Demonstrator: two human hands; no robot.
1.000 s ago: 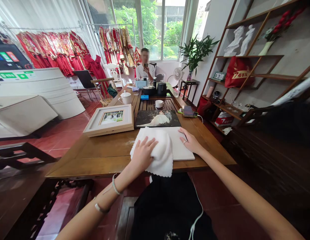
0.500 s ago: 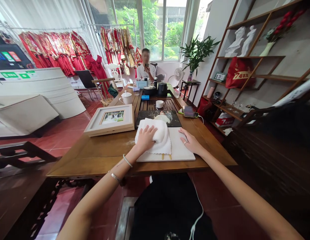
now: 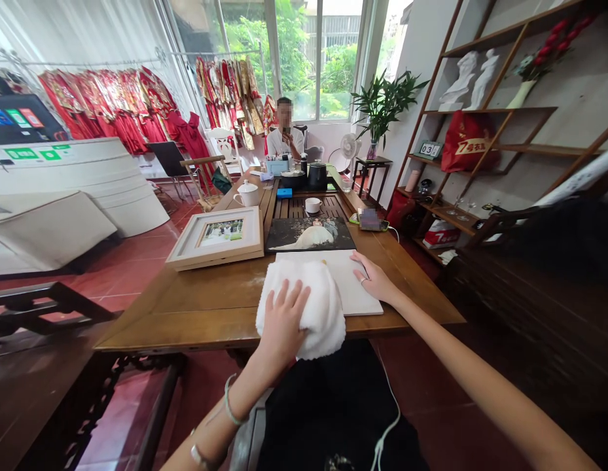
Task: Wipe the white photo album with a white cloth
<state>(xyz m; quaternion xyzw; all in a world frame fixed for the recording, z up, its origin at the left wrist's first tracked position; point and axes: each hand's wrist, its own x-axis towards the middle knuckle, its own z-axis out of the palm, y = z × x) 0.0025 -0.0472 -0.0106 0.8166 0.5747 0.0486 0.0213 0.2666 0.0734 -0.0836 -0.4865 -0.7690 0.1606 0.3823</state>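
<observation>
My left hand point(image 3: 283, 319) lies flat with fingers spread on a white towel point(image 3: 317, 306), pressing it onto the near edge of a white board point(image 3: 350, 288) on the wooden table point(image 3: 200, 301). The towel hangs a little over the table's edge. My right hand point(image 3: 375, 277) rests open on the board's right side, fingers stretched out, a ring on one finger. Just beyond the board lies a dark photo print point(image 3: 309, 233) of a figure in a white dress.
A framed photo point(image 3: 218, 234) lies left of the print. Farther along the table stand a white teapot point(image 3: 248, 193), a cup point(image 3: 312, 204), a black kettle point(image 3: 317, 174) and a phone point(image 3: 370, 219). A person point(image 3: 285, 134) sits at the far end. Shelves point(image 3: 480, 131) line the right wall.
My left hand slid the towel away across the board toward the print, then back to the near table edge. My right hand stayed in place on the board.
</observation>
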